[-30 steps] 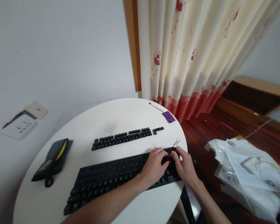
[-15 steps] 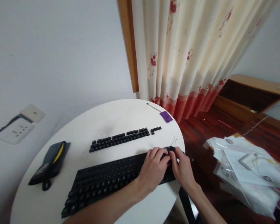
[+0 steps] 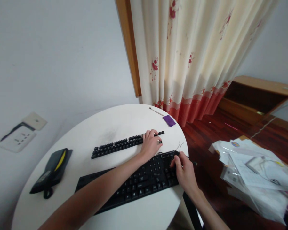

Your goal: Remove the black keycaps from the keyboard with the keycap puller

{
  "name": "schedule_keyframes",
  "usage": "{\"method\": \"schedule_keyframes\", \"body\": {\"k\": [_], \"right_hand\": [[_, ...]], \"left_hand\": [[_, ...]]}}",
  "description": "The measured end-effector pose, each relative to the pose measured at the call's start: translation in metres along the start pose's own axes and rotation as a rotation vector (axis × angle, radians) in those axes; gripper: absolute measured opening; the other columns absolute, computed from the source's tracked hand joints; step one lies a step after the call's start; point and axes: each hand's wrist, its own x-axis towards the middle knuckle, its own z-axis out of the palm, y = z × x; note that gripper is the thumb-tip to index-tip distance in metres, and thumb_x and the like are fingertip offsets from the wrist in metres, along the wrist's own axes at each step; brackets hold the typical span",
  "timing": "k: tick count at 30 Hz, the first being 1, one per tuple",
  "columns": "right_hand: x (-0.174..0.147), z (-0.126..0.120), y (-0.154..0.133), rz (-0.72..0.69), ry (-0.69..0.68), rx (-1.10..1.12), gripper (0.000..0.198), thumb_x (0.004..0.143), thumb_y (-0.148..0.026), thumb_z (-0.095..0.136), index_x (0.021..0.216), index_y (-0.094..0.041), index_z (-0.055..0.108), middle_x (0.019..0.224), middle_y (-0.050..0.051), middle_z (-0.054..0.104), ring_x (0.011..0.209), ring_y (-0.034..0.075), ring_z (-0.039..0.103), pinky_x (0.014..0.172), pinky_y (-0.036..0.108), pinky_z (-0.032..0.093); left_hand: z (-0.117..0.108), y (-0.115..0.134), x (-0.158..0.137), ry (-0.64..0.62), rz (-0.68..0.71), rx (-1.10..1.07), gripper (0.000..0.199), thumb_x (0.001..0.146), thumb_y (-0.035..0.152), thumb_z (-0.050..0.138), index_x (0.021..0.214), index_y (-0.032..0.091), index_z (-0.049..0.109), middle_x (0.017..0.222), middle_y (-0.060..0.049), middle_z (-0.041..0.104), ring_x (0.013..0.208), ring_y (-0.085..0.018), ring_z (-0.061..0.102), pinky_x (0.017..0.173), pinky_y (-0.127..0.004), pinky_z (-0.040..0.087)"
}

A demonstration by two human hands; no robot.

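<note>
My left hand (image 3: 150, 143) reaches over the loose keycaps and pinches a black keycap (image 3: 160, 142) at its fingertips. Rows of removed keycaps (image 3: 117, 146) lie on the white table beside that hand. My right hand (image 3: 185, 166) is closed around the black handle of a wire keycap puller (image 3: 180, 146), whose two thin prongs point up and away. Below both hands lies a black keyboard (image 3: 144, 182), partly covered by my left forearm. Bare sockets show along its upper part, while keycaps remain on the lower rows.
On the round white table (image 3: 86, 134) a black-and-yellow device (image 3: 51, 171) lies at left. A thin brush (image 3: 156, 111) and a purple cloth (image 3: 169, 120) are near the far edge. Plastic bags with papers (image 3: 254, 179) sit right of the table, and a curtain (image 3: 182, 64) hangs behind.
My left hand has left the puller and moved up and left to the keycap rows, with a keycap in its fingers. My right hand stays near the keyboard's right end.
</note>
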Motion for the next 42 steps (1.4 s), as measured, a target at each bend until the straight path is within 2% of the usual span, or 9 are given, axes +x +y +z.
{"method": "schedule_keyframes", "body": {"k": [5, 13, 22, 35, 42], "right_hand": [[-0.001, -0.001, 0.0, -0.006, -0.009, 0.01, 0.036, 0.102, -0.038, 0.04, 0.072, -0.022, 0.05, 0.066, 0.0, 0.059, 0.063, 0.017, 0.055, 0.064, 0.028, 0.038], [0.0, 0.0, 0.001, -0.013, -0.028, -0.003, 0.034, 0.101, -0.036, 0.041, 0.072, -0.022, 0.05, 0.067, 0.0, 0.059, 0.063, 0.017, 0.056, 0.064, 0.028, 0.038], [-0.002, -0.001, 0.002, -0.024, -0.017, -0.022, 0.034, 0.102, -0.036, 0.04, 0.072, -0.022, 0.05, 0.067, 0.0, 0.059, 0.063, 0.017, 0.056, 0.064, 0.027, 0.038], [-0.004, -0.001, 0.003, -0.017, -0.011, -0.008, 0.035, 0.101, -0.037, 0.041, 0.073, -0.021, 0.052, 0.067, 0.001, 0.06, 0.064, 0.017, 0.056, 0.065, 0.028, 0.039], [-0.003, -0.01, 0.004, -0.008, 0.073, 0.056, 0.029, 0.099, -0.037, 0.046, 0.079, -0.019, 0.058, 0.073, 0.001, 0.061, 0.068, 0.017, 0.056, 0.064, 0.027, 0.04]], "left_hand": [[0.017, -0.003, 0.01, -0.02, 0.004, 0.056, 0.01, 0.075, 0.03, 0.081, 0.082, 0.025, 0.075, 0.118, -0.003, 0.054, 0.112, -0.027, 0.044, 0.091, -0.044, 0.036], [0.019, -0.006, 0.015, 0.049, -0.067, 0.096, 0.035, 0.072, 0.034, 0.082, 0.104, 0.027, 0.068, 0.123, -0.005, 0.051, 0.113, -0.028, 0.044, 0.093, -0.043, 0.037], [0.019, -0.004, 0.02, 0.055, -0.136, 0.101, 0.047, 0.073, 0.032, 0.078, 0.116, 0.028, 0.059, 0.129, -0.006, 0.046, 0.117, -0.029, 0.042, 0.097, -0.044, 0.037], [0.016, -0.01, 0.021, 0.055, -0.163, 0.067, 0.046, 0.073, 0.031, 0.077, 0.115, 0.026, 0.059, 0.129, -0.007, 0.046, 0.116, -0.03, 0.042, 0.095, -0.044, 0.036], [0.02, -0.014, 0.021, 0.076, -0.158, 0.088, 0.047, 0.073, 0.032, 0.079, 0.116, 0.026, 0.059, 0.127, -0.006, 0.047, 0.114, -0.029, 0.043, 0.093, -0.044, 0.036]]}}
